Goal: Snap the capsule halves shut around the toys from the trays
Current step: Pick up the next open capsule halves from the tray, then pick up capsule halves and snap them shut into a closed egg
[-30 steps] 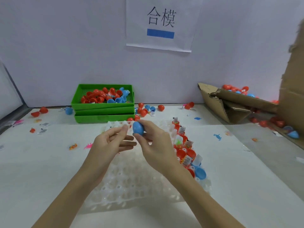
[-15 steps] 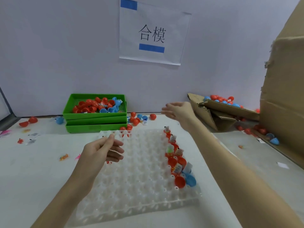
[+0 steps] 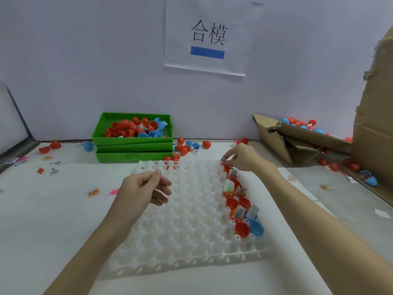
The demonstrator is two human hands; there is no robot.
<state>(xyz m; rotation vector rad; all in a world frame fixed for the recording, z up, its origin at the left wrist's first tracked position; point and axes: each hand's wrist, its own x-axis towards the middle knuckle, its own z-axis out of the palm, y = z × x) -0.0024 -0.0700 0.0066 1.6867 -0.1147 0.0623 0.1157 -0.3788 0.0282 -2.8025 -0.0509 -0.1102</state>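
Most of the clear tray (image 3: 180, 226) stands bare, only its right column holding red halves (image 3: 231, 203) with toys, so the run looks nearly done; right hand (image 3: 244, 157) pinches at the far half, left hand (image 3: 144, 188) hovers loosely curled, holding nothing.

— What hung on the wall (image 3: 85, 60)?
— A paper sign (image 3: 209, 37) with two characters and a blue bar.
— And right of that sign?
— Lower down, a torn cardboard box (image 3: 297, 143) lay against the wall, beside a tall carton (image 3: 376, 116).
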